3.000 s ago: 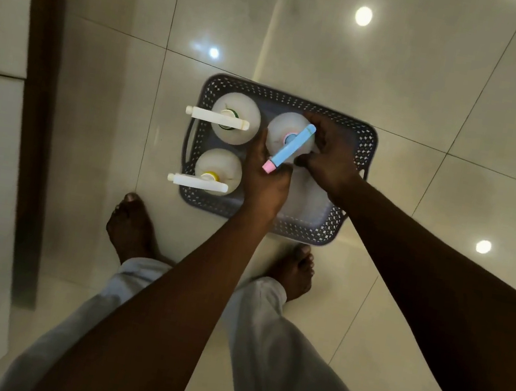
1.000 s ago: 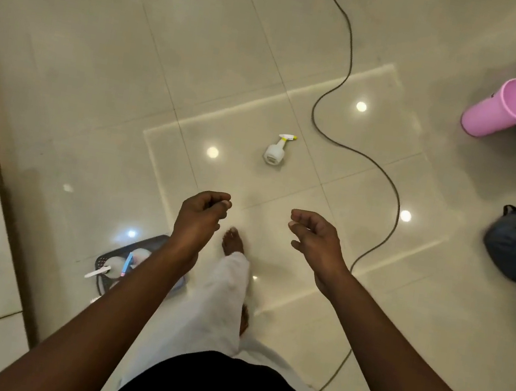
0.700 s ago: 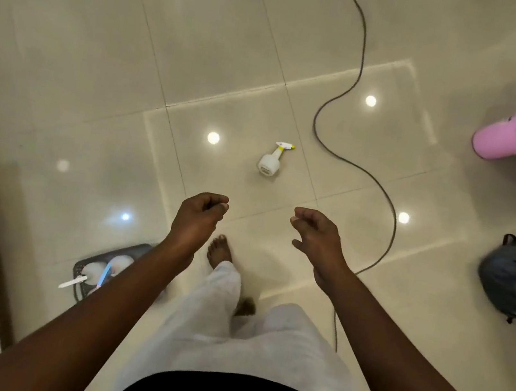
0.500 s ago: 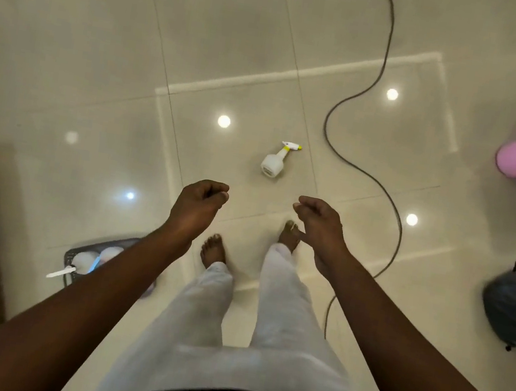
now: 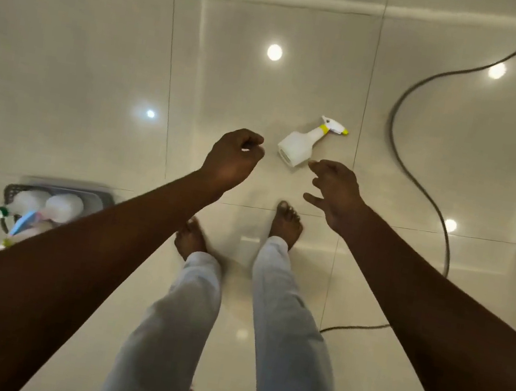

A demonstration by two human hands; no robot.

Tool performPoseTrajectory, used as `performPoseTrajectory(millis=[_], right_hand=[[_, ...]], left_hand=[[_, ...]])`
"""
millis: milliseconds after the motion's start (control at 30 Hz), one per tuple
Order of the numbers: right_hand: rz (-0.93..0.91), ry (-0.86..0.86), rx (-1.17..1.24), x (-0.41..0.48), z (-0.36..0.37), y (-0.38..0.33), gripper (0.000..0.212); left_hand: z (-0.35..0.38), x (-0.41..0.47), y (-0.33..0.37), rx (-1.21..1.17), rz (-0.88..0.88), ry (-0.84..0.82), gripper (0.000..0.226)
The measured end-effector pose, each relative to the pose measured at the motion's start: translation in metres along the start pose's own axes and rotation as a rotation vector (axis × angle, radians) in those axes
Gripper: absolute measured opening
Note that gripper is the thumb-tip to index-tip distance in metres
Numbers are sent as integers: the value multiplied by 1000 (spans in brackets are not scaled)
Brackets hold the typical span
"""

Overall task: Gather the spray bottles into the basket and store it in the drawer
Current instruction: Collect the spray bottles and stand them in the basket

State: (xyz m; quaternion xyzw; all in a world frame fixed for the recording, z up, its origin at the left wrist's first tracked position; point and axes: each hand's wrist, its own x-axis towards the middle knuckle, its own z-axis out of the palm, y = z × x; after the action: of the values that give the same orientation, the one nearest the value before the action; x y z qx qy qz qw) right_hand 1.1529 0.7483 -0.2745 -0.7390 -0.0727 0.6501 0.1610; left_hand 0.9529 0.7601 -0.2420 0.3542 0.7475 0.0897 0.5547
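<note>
I've got a white spray bottle (image 5: 296, 149), yellow collar and nozzle tip, on glossy cream floor tiles (image 5: 70, 47). Dark grey perforated basket (image 5: 59, 190), white bottles (image 5: 62, 205) inside, green collar, blue trigger. Dark grey cable (image 5: 391, 125), pale grey trousers (image 5: 288, 335).

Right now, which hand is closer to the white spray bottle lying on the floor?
Right. The right hand spreads just right of the spray bottle; the left hand hovers slightly farther off, to its left.
</note>
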Motion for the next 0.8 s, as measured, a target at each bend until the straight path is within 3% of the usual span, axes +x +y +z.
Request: performPoseTrajectory(millis=[200,333,467,600,800], right_hand=[[73,34,-19,132,-1,6,41],[104,45,-95,195,4,18,41],[120,29,-140,241,10,30,55],[124,-41,-97,265,17,31,50],[39,-74,-73,231,31,26,48]], left_hand=[[67,119,-50,96,8,-36,41],[102,178,-74,64,-23,-48,47],[131,220,-89,-66,-122,-112,58],[155,231,-99,-162,-130,-177,60],[139,194,-110,-238,-47,-138,61]])
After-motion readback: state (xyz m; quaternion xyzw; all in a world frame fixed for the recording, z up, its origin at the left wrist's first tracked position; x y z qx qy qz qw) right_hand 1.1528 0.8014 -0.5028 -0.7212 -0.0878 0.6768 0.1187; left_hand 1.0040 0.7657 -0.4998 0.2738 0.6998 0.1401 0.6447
